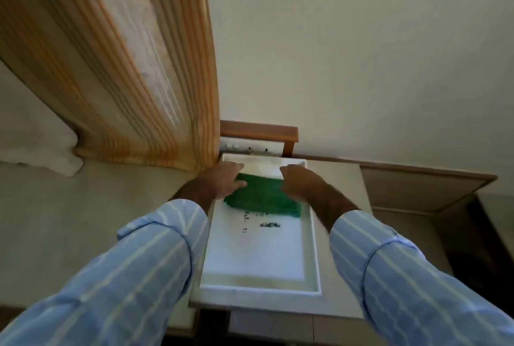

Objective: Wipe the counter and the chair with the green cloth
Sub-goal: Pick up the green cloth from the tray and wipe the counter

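A folded green cloth (pixel 262 197) lies in the far half of a white tray (pixel 313 234) that stands on the pale counter (pixel 83 220). My left hand (pixel 222 180) rests on the cloth's left edge with its fingers laid over the fabric. At the cloth's right edge, my right hand (pixel 299 181) has its fingers curled down onto the cloth. Both arms wear blue striped sleeves. A white sheet with dark print lines the tray under the cloth. No chair can be made out for certain.
An orange striped curtain (pixel 133 67) hangs down to the counter at the left, touching the tray's far left corner. A white switch plate in a wooden frame (pixel 258 134) sits on the wall behind the tray. A wooden ledge (pixel 417 187) runs at the right.
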{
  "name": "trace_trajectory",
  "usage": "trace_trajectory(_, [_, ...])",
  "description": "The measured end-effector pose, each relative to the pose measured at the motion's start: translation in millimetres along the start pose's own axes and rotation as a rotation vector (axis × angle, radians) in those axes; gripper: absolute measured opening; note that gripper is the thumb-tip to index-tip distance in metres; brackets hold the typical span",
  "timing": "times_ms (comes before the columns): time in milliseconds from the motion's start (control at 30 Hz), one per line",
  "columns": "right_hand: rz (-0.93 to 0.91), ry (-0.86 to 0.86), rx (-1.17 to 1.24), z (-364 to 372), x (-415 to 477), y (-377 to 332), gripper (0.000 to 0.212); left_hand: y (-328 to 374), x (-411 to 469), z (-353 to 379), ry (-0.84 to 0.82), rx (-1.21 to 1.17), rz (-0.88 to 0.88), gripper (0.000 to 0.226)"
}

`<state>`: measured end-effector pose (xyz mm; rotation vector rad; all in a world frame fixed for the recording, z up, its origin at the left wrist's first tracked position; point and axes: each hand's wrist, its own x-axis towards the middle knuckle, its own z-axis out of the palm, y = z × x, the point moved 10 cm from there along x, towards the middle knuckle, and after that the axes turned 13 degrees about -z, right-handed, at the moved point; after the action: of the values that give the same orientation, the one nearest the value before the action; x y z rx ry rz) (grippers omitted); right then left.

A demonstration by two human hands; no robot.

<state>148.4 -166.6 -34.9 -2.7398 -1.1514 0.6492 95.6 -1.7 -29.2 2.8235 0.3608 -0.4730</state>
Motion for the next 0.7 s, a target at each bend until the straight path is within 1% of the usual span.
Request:
trace_trajectory(33, [0.022,-0.023,-0.008,11.2,2.4,1.2,0.044,-0.7,1.9,11.5,-0.014,0.013,-0.012,0.064])
trace_trajectory(67, [0.025,-0.011,-0.005,16.0,5.9,2.3,0.041,-0.4,4.0,16.9,0.001,0.004,-0.011,0.062])
trace_trajectory(133, [0.055,0.013,-0.016,25.6,6.6,6.0,0.038,-0.9,5.8,27.1,0.057,0.012,-0.031,0.059])
trace_trajectory(200, [0.096,0.043,-0.003,26.8,11.2,11.4,0.039,-1.0,10.4,29.3,0.114,0.024,-0.063,0.056])
trace_trajectory(267, [0.14,0.052,0.007,23.2,14.5,16.2,0.037,-1.1,14.3,24.7,0.147,0.039,-0.094,0.046])
trace_trajectory(333, [0.185,0.015,0.035,24.6,16.5,21.3,0.033,-2.4,16.8,22.0,0.125,-0.01,-0.115,0.034])
trace_trajectory(467, [0.16,-0.062,0.096,12.0,27.1,8.7,0.031,-19.8,5.8,9.2,-0.008,-0.348,-0.091,0.023])
trace_trajectory(567, [0.08,-0.036,0.202,-20.5,46.6,-28.8,0.036,-68.0,-14.5,-19.5,0.006,-0.645,-0.16,0.019])
trace_trajectory(600, [0.061,0.004,0.276,-33.4,54.2,-46.0,0.035,-88.7,-23.6,-31.7,0.028,-0.725,-0.188,0.02])
trace_trajectory(700, [0.037,0.087,0.62,-56.7,76.6,-104.1,0.031,-156.0,-53.9,-63.9,0.098,-0.92,-0.255,0.022])
